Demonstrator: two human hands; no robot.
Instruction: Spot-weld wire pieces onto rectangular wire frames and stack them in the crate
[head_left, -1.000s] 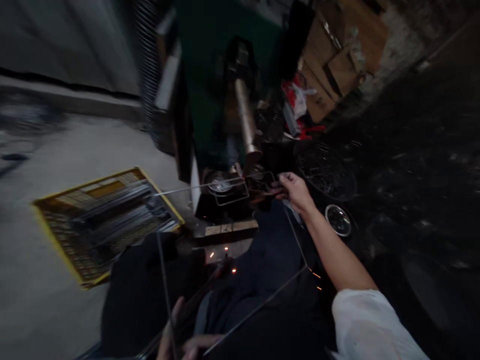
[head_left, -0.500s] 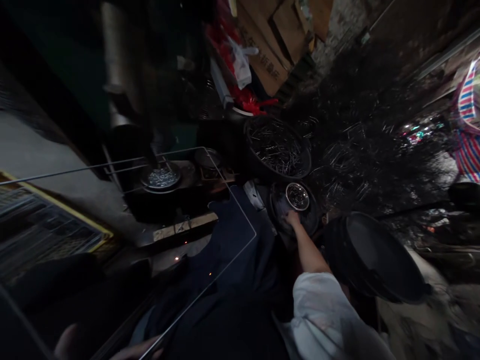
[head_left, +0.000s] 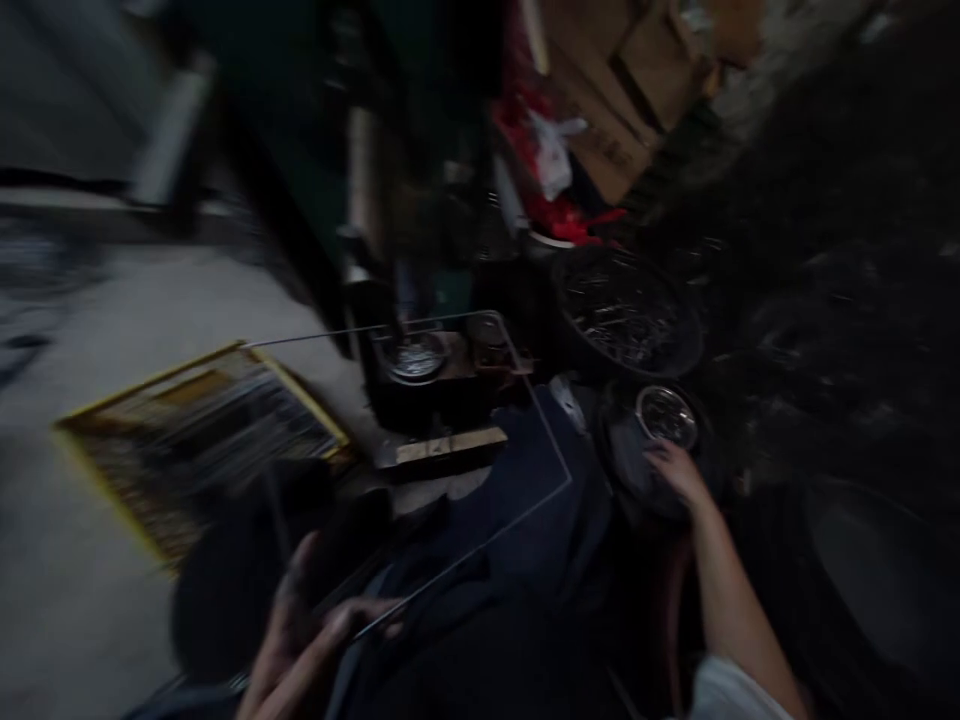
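Note:
A thin bent wire frame (head_left: pixel 559 440) stretches over my dark-trousered lap toward the machine. At the lower left, my left hand (head_left: pixel 311 620) grips one end of it, thumb raised, fingers around the wire. My right hand (head_left: pixel 671 465) reaches out at the right, beside a round metal bowl (head_left: pixel 666 417) of small shiny pieces, which sits on a dark round container. Its fingers are blurred, and whether they hold anything cannot be made out. A small dish (head_left: pixel 415 358) of shiny pieces stands on the machine.
Behind the bowl stands a dark basket (head_left: pixel 628 310) of metal pieces. A yellow-edged crate (head_left: pixel 202 440) lies at the left. Cardboard (head_left: pixel 615 90) and red plastic (head_left: pixel 566 215) are at the back. A large dark tub (head_left: pixel 862 570) is at the lower right.
The view has swung left, so things appear further right. My left hand and the yellow-edged crate show more fully. My right hand stays by the metal bowl, its fingers now more visible.

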